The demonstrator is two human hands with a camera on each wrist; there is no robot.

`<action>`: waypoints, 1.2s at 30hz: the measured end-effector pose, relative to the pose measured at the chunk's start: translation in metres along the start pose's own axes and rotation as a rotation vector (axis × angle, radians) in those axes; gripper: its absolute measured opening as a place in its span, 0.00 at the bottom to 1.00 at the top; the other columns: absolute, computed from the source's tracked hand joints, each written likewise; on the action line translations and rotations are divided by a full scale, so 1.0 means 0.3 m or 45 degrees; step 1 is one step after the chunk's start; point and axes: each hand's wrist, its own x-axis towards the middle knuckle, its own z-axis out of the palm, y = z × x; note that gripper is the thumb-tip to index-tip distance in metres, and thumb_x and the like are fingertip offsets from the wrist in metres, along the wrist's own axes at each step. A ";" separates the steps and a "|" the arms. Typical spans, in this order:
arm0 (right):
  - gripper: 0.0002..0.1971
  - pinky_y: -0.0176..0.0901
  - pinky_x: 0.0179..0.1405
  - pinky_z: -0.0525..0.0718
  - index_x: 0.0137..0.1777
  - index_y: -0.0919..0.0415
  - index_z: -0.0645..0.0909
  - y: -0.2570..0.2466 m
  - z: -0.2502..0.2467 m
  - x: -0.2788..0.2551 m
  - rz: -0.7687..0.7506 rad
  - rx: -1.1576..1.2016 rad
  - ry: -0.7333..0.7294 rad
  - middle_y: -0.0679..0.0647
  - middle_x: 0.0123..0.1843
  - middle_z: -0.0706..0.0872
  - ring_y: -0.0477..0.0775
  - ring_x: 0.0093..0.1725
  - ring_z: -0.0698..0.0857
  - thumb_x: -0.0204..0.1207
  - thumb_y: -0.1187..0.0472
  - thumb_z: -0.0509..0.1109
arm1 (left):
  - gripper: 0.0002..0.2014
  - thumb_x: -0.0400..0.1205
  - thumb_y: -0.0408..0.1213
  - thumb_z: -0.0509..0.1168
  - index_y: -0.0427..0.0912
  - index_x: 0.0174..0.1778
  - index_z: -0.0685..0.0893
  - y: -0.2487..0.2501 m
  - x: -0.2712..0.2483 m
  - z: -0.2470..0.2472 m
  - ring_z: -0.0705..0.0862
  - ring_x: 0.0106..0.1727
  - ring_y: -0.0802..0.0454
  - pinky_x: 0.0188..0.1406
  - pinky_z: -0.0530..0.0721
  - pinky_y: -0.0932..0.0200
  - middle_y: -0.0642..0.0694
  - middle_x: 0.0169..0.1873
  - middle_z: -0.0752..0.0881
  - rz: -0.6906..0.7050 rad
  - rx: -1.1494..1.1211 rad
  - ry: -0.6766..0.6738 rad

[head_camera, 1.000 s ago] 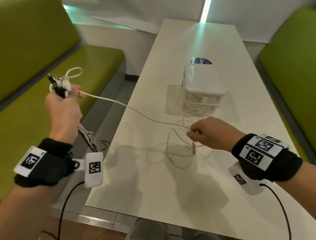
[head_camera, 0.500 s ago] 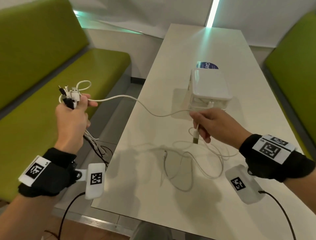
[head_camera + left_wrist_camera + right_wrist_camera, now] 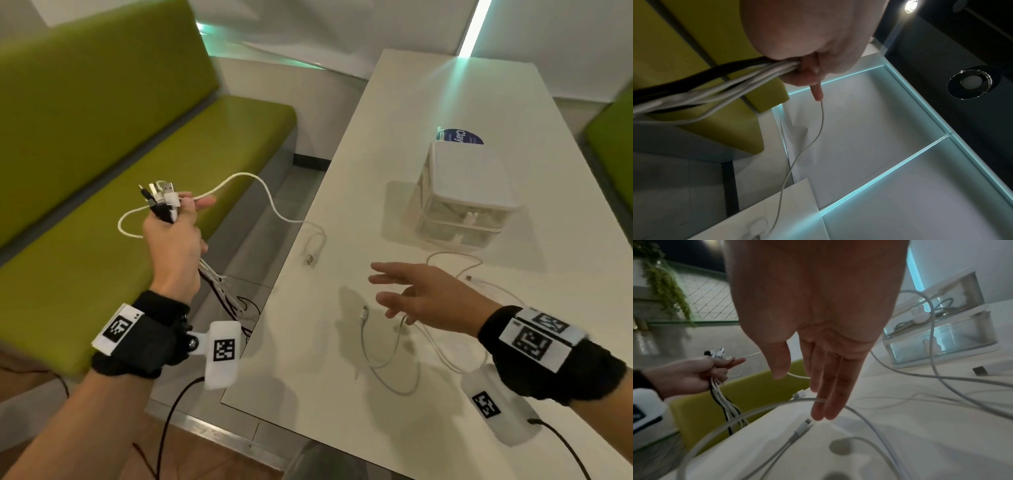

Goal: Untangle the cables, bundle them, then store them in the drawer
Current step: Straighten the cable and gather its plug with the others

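Note:
My left hand is raised over the green bench, left of the table, and grips a bunch of white and black cables with the plugs sticking up; the strands hang below the fist. One white cable runs from that hand onto the table, ending in a USB plug. My right hand hovers open above the table with straight fingers, holding nothing. Loose white cables lie under it, with a small plug near the fingertips. The white two-drawer box stands farther back, drawers closed.
The white table stretches away ahead. Green benches flank it on both sides. A blue round label lies behind the drawer box. Thin black wires run down from both wrist cameras.
My right hand has let go of the white plug and opened, moving nearer and lower. The released cable end dropped onto the table's left part. My left hand stays raised with its bunch.

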 end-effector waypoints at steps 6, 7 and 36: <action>0.16 0.43 0.57 0.83 0.58 0.47 0.85 0.001 0.040 0.003 -0.035 -0.466 -0.125 0.39 0.51 0.88 0.39 0.50 0.85 0.77 0.40 0.67 | 0.04 0.88 0.39 0.58 0.45 0.56 0.74 -0.026 0.036 -0.004 0.68 0.18 0.60 0.16 0.72 0.62 0.54 0.50 0.91 0.108 0.081 0.159; 0.17 0.42 0.58 0.82 0.60 0.46 0.84 -0.001 0.049 0.000 -0.027 -0.501 -0.165 0.39 0.52 0.87 0.40 0.52 0.84 0.77 0.39 0.67 | 0.05 0.87 0.40 0.59 0.46 0.56 0.74 -0.034 0.044 -0.007 0.68 0.19 0.59 0.16 0.72 0.61 0.55 0.50 0.91 0.116 0.096 0.185; 0.08 0.47 0.34 0.77 0.47 0.61 0.78 -0.061 0.131 -0.008 -0.031 -0.968 -0.061 0.55 0.39 0.82 0.58 0.38 0.80 0.75 0.57 0.63 | 0.23 0.85 0.54 0.59 0.42 0.35 0.88 -0.047 -0.128 0.133 0.77 0.21 0.56 0.28 0.77 0.57 0.45 0.29 0.90 0.074 0.474 -0.559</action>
